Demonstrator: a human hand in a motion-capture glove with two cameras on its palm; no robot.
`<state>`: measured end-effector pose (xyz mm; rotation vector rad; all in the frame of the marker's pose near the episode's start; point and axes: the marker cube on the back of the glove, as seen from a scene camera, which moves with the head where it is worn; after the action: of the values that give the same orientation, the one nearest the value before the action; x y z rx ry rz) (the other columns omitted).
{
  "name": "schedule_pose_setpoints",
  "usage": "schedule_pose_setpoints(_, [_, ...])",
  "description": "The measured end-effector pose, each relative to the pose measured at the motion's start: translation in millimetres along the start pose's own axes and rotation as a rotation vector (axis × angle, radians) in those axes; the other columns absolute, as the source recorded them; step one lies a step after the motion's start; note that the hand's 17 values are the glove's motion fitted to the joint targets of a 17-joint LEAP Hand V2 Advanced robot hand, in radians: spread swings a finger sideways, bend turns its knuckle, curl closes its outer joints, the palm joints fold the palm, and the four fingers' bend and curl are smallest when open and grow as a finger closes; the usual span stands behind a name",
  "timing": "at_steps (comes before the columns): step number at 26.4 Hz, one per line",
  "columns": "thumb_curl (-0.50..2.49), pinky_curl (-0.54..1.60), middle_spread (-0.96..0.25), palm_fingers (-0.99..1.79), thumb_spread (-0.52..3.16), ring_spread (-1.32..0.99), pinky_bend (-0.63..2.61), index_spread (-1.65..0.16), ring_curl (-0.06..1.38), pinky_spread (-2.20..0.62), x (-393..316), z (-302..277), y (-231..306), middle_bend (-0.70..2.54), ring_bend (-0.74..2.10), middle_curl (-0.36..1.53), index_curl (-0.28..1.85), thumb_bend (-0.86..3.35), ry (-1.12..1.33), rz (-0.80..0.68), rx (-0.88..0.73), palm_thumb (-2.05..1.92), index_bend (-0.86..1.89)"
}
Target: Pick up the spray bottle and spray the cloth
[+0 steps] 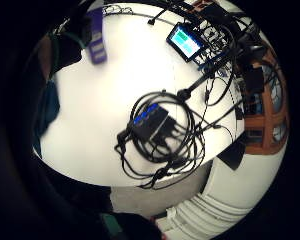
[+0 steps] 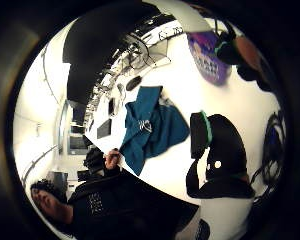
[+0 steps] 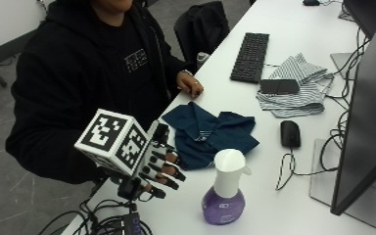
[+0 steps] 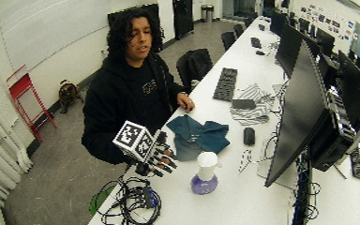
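Observation:
A spray bottle (image 3: 225, 193) with a white head and purple base stands upright near the table's front edge. It also shows in the wide outside view (image 4: 204, 177) and as a purple shape in both palm views (image 2: 210, 59) (image 1: 96, 39). A crumpled dark teal cloth (image 3: 209, 130) (image 4: 198, 133) (image 2: 151, 126) lies flat just beyond it. My gloved right hand (image 3: 159, 169) (image 4: 159, 159) hovers above the table a short way beside the bottle, apart from it. Its fingers hang loosely curled and hold nothing. The person's bare left hand (image 3: 192, 87) rests on the table edge past the cloth.
A black mouse (image 3: 290, 133) lies beside the cloth, and a monitor (image 3: 364, 127) stands along the table's far side. Further along lie a striped cloth (image 3: 295, 93) and a black keyboard (image 3: 250, 56). A black box with coiled cables (image 1: 151, 122) sits under my hand.

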<state>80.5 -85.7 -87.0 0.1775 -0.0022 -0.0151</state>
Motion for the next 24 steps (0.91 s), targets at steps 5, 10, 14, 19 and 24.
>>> schedule_pose_setpoints(5, [0.32, 0.28, -0.10, 0.90, 1.23, -0.15, 0.23, -0.34, 0.33, 0.12, 11.2, -9.6, -63.4, 0.33, 0.45, 0.35, 0.24, 0.25, -0.140, 0.053, 0.133, 0.63, 0.09])
schedule_pose_setpoints(10, [0.32, 0.31, -0.12, 0.88, 1.21, -0.16, 0.25, -0.33, 0.35, 0.09, 32.3, -10.3, -88.8, 0.36, 0.48, 0.37, 0.22, 0.18, -0.309, 0.086, 0.140, 0.59, 0.05])
schedule_pose_setpoints(14, [0.32, 0.33, -0.12, 0.88, 1.17, -0.17, 0.28, -0.33, 0.36, 0.07, 31.4, 3.8, -110.3, 0.35, 0.48, 0.38, 0.21, 0.14, -0.445, 0.099, 0.182, 0.59, 0.06])
schedule_pose_setpoints(19, [0.32, 0.33, -0.14, 0.90, 1.10, -0.18, 0.28, -0.33, 0.37, 0.05, 25.1, 18.5, -131.3, 0.36, 0.49, 0.39, 0.20, 0.08, -0.550, 0.106, 0.195, 0.59, 0.09])
schedule_pose_setpoints(24, [0.35, 0.31, -0.16, 1.04, 1.05, -0.19, 0.19, -0.32, 0.36, 0.02, 15.5, 28.6, -143.4, 0.33, 0.46, 0.39, 0.26, 0.07, -0.665, 0.123, 0.245, 0.66, 0.23])
